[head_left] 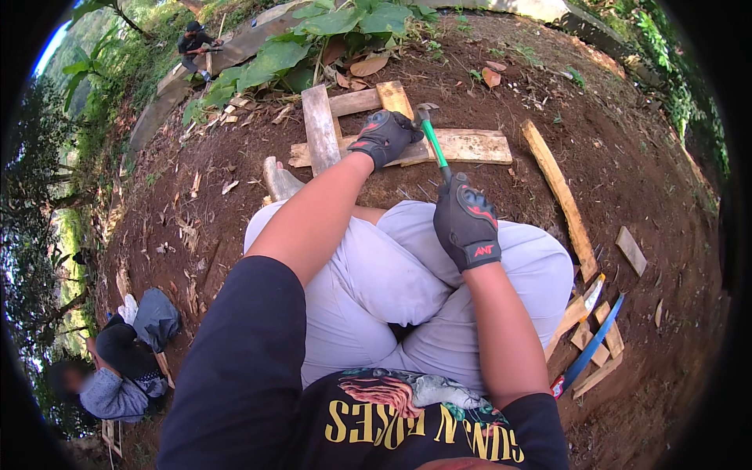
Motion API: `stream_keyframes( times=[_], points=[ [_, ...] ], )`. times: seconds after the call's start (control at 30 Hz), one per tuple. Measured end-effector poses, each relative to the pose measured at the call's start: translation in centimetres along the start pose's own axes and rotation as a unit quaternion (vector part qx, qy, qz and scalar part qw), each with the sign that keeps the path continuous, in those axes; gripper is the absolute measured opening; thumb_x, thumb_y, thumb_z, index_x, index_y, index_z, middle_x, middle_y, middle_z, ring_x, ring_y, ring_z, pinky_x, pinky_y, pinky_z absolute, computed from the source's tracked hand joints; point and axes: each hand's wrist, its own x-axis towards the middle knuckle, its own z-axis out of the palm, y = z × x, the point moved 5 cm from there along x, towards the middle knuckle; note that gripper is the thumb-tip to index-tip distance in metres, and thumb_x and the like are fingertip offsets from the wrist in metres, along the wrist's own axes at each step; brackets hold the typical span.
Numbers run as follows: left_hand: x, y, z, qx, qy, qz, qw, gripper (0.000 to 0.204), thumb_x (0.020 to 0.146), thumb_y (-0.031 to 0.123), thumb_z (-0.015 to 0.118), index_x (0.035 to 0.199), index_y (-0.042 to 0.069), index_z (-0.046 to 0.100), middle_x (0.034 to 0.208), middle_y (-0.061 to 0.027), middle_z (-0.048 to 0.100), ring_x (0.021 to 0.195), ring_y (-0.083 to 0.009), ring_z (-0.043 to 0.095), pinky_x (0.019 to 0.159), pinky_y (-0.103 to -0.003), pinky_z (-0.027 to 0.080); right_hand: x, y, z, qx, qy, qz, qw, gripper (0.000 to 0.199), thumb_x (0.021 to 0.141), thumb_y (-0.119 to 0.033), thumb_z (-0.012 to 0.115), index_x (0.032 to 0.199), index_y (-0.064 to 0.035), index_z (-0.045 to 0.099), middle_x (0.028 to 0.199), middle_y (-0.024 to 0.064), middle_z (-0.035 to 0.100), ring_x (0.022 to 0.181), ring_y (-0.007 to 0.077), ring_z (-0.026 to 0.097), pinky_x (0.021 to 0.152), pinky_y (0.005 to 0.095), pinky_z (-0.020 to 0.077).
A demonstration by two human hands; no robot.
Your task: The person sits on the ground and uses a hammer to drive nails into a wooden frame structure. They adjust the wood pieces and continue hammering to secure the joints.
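Observation:
In a dark glove with red marks, my right hand (465, 219) is closed round the lower grip of a hammer (435, 143) with a green handle. The hammer's metal head lies over the boards, beside my left fingertips. My left hand (385, 139), gloved the same way, is closed above the joined boards; what its fingers hold is hidden. Under it runs a pale horizontal plank (476, 146). A greyish board (319, 125) crosses that plank on the left, and a short yellowish board (394, 98) stands on the far side.
A long narrow plank (560, 192) lies on the soil at right. Near my right knee are a blue-bladed saw (593, 347) and several wood offcuts (609, 333). One person (125, 376) sits at left beside a grey bag (157, 319); another person (196, 48) sits far left.

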Motion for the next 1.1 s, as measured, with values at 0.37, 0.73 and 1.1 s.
stream_keyframes(
  times=[0.37,0.73,1.1],
  points=[
    [-0.1,0.6,-1.0,0.003,-0.032,-0.004,0.999,0.041,0.093,0.048,0.075,0.114,0.013,0.085,0.114,-0.0148,0.081,0.104,-0.0350,0.077,0.097,-0.043,0.058,-0.6,-0.8,-0.6,0.025,0.084,-0.023,0.996,0.029,0.111,-0.026,0.050,0.110,-0.0014,0.064,0.085,0.0235,0.073,0.074,0.0441,0.073,0.064,0.0559,0.0557],
    [0.5,-1.1,-0.1,0.054,-0.037,0.043,0.997,0.043,0.093,0.050,0.075,0.116,0.016,0.084,0.116,-0.0142,0.081,0.110,-0.0366,0.075,0.098,-0.048,0.056,-0.4,-2.9,-2.2,0.034,0.077,-0.010,0.996,0.023,0.109,-0.024,0.056,0.104,-0.0032,0.064,0.084,0.0237,0.073,0.076,0.0429,0.073,0.063,0.0544,0.0559],
    [0.6,-1.8,0.2,0.000,-0.015,0.044,0.999,0.039,0.094,0.046,0.073,0.110,0.013,0.085,0.112,-0.0185,0.080,0.104,-0.0371,0.076,0.095,-0.048,0.058,-1.2,-5.2,-4.1,0.052,0.124,-0.027,0.991,0.025,0.110,-0.026,0.056,0.108,-0.0030,0.065,0.079,0.0220,0.069,0.070,0.0435,0.070,0.061,0.0564,0.0527]
  ],
)
